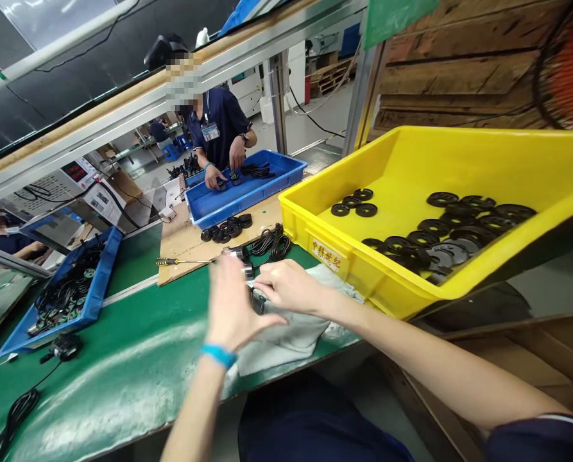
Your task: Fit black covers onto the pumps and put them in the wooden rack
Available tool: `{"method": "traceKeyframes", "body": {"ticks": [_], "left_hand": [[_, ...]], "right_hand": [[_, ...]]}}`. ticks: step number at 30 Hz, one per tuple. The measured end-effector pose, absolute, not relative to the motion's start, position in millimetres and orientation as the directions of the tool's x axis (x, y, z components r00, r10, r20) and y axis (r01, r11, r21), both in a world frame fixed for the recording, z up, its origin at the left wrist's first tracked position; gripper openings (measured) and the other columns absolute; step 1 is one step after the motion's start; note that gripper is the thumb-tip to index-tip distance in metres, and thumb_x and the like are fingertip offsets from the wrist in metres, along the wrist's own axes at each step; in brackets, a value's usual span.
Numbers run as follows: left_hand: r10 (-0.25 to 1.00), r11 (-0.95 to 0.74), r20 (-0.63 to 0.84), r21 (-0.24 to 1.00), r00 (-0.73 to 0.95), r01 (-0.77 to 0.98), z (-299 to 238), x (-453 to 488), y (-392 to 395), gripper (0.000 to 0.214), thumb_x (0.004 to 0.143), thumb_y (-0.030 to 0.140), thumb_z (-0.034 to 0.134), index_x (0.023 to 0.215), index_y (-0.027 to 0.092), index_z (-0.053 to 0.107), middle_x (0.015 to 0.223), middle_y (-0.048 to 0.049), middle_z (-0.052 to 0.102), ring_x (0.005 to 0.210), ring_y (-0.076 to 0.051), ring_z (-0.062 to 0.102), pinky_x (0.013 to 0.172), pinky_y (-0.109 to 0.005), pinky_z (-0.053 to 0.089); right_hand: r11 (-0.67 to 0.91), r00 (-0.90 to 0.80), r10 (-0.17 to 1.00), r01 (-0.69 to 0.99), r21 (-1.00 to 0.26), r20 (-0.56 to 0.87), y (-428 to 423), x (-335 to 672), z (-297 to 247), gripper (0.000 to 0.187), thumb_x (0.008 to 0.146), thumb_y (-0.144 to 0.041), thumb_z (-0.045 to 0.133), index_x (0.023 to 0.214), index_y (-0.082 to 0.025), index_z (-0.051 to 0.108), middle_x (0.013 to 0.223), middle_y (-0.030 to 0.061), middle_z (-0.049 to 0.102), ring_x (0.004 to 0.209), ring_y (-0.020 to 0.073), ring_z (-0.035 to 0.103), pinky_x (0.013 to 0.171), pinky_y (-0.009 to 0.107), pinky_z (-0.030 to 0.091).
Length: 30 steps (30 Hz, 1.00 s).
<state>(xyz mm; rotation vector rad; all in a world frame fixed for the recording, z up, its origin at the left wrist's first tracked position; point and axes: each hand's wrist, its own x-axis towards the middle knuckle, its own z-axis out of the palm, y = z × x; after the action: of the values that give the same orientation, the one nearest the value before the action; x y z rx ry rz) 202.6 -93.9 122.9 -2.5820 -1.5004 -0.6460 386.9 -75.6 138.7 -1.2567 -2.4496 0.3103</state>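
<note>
Left hand (231, 298) spread, blurred; right hand (286, 285) curled, its hold, if any, unclear; best keep the black part (257, 301) between them steady over the cloth (290, 340).

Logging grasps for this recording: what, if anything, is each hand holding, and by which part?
The right hand is curled at a dark part, mostly hidden; whether and where it grips cannot be told. The blurred left hand is open, with no hold visible.
</note>
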Motion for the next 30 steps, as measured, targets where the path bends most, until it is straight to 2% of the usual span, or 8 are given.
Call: {"method": "traceKeyframes", "body": {"ticks": [6,12,14,17,20,23,26,30], "left_hand": [[0.801,-0.554,0.299,0.042,0.518,0.832,88.2,223.4,-91.5,0.117,0.073,0.082,0.059,0.150,-0.001,0.029,0.160,-0.0315,0.018,0.152,-0.042,0.013,0.119,-0.066,0.021],[0.804,-0.587,0.191,0.108,0.563,0.802,106.1,206.7,-86.1,0.113,0.076,0.074,0.064,0.155,0.006,0.022,0.161,-0.0270,0.023,0.152,-0.039,0.017,0.120,-0.064,0.020],[0.823,-0.568,0.163,0.181,0.545,0.803,106.2,199.5,-87.3,0.103,0.079,0.063,0.069,0.154,0.009,0.024,0.159,-0.0254,0.029,0.150,-0.037,0.027,0.119,-0.058,0.029],[0.895,-0.442,0.100,0.336,0.435,0.832,102.6,196.3,-92.6,0.070,0.085,0.044,0.069,0.142,0.015,0.041,0.136,-0.0177,0.061,0.124,-0.032,0.061,0.098,-0.045,0.052],[0.952,-0.306,0.127,0.407,0.279,0.861,94.5,203.1,-98.7,0.049,0.084,0.041,0.070,0.124,0.019,0.052,0.108,-0.0093,0.072,0.097,-0.030,0.071,0.080,-0.038,0.055],[0.959,-0.245,0.245,0.454,0.144,0.857,80.5,211.8,-102.6,0.039,0.084,0.044,0.070,0.112,0.019,0.056,0.102,-0.0093,0.070,0.095,-0.029,0.069,0.079,-0.037,0.053],[0.955,-0.232,0.291,0.618,0.056,0.751,65.5,215.0,-105.3,0.037,0.086,0.038,0.068,0.113,0.017,0.055,0.108,-0.0119,0.067,0.101,-0.028,0.066,0.085,-0.040,0.052],[0.961,-0.271,0.262,0.848,0.083,0.455,59.9,209.6,-110.2,0.057,0.079,0.025,0.071,0.131,0.017,0.050,0.133,-0.0140,0.058,0.124,-0.029,0.056,0.107,-0.043,0.043]], "right_hand": [[0.583,-0.561,0.812,0.773,-0.248,0.161,-77.3,388.3,150.8,0.027,0.095,-0.019,0.052,0.084,-0.014,0.076,0.085,0.0094,0.071,0.077,0.0181,0.063,0.065,0.028,0.033],[0.569,-0.545,0.823,0.789,-0.232,0.162,-80.9,393.2,152.5,0.030,0.098,-0.024,0.051,0.086,-0.015,0.077,0.087,0.0090,0.072,0.079,0.0182,0.064,0.065,0.028,0.032],[0.582,-0.552,0.814,0.774,-0.249,0.183,-78.5,396.4,147.8,0.030,0.098,-0.025,0.052,0.085,-0.016,0.077,0.086,0.0082,0.071,0.078,0.0175,0.064,0.065,0.028,0.033],[0.591,-0.531,0.806,0.745,-0.310,0.260,-72.9,399.6,134.3,0.029,0.098,-0.027,0.053,0.084,-0.016,0.077,0.084,0.0074,0.070,0.077,0.0179,0.062,0.067,0.029,0.037],[0.566,-0.357,0.802,0.708,-0.421,0.479,-76.8,393.9,111.9,0.021,0.097,-0.024,0.056,0.098,-0.017,0.076,0.095,0.0100,0.070,0.090,0.0222,0.062,0.078,0.034,0.045],[0.529,-0.003,0.757,0.590,-0.609,0.654,-95.8,376.2,81.9,0.021,0.096,-0.027,0.057,0.106,-0.020,0.074,0.105,0.0121,0.066,0.103,0.0256,0.059,0.090,0.043,0.048],[0.444,0.210,0.827,0.324,-0.835,0.521,-114.6,353.2,51.4,0.023,0.094,-0.038,0.060,0.104,-0.022,0.073,0.104,0.0109,0.067,0.101,0.0248,0.062,0.091,0.042,0.052],[0.169,0.166,0.973,-0.052,-0.984,0.159,-114.2,331.5,28.4,0.049,0.087,-0.059,0.061,0.116,-0.021,0.071,0.121,0.0130,0.070,0.114,0.0299,0.064,0.104,0.049,0.049]]}}
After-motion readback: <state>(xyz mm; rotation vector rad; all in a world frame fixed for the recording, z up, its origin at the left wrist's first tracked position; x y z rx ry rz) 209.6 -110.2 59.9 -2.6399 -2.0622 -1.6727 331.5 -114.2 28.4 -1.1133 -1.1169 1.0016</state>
